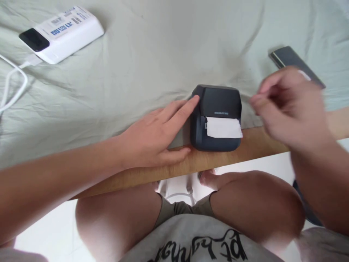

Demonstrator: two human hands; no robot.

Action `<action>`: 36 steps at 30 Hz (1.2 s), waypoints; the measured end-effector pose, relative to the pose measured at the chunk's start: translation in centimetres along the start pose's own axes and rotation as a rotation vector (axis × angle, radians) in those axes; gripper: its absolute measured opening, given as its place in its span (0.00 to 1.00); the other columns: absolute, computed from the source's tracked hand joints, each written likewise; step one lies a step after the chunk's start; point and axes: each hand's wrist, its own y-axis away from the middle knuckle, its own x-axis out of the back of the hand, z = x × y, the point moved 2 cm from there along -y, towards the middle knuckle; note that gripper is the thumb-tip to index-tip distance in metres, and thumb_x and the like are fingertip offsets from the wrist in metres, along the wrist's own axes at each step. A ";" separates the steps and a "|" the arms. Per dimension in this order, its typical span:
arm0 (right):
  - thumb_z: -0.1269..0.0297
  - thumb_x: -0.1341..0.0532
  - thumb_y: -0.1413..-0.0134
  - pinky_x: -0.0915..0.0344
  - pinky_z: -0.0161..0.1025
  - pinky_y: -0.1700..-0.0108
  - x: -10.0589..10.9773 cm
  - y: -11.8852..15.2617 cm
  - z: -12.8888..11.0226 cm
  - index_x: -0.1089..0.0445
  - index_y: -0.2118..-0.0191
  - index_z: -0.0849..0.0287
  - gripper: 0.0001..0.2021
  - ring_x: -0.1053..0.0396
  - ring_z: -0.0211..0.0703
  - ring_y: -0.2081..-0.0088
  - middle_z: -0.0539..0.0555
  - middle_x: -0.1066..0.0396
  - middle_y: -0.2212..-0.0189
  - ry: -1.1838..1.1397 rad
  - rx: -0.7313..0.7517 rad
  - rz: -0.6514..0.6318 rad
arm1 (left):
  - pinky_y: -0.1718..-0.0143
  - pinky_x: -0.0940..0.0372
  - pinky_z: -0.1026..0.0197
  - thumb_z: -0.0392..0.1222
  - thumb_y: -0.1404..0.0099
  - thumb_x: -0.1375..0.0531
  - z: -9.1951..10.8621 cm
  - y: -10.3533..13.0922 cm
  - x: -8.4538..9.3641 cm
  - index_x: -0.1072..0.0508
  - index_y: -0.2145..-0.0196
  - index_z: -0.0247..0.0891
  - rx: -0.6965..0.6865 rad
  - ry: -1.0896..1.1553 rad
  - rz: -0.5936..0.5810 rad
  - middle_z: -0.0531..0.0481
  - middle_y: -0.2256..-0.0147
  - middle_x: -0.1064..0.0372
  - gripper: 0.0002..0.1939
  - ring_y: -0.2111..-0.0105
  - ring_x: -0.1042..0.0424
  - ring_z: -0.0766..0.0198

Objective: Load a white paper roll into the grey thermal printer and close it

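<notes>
A dark label printer (pixel 220 100) sits at the table's front edge, with a strip of white paper (pixel 224 128) coming out of its front. My left hand (pixel 156 133) is spread flat beside it, index fingertip touching the printer's upper left side, thumb near its lower left corner. To the right of the printer, my right hand (pixel 286 102) is raised, slightly blurred, with thumb and index finger pressed together. Whatever those fingers may hold is too small or hidden to make out.
A white power bank (pixel 76 43) with a dark display lies at the back left, a white cable (pixel 23 78) plugged into it. Behind my right hand is a dark phone-like slab (pixel 296 60). A pale green cloth (pixel 152 43) covers the table up to its wooden edge (pixel 163 171).
</notes>
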 end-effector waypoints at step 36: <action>0.54 0.22 0.21 0.26 0.43 0.62 -2.0 -3.9 -10.1 0.19 0.54 0.53 0.11 0.26 0.33 0.69 0.49 0.14 0.60 0.158 0.155 -0.164 | 0.11 0.30 0.32 0.69 0.16 0.35 -1.4 0.8 -2.3 0.52 0.04 0.43 0.077 -0.099 0.065 0.33 0.07 0.43 0.58 0.11 0.33 0.29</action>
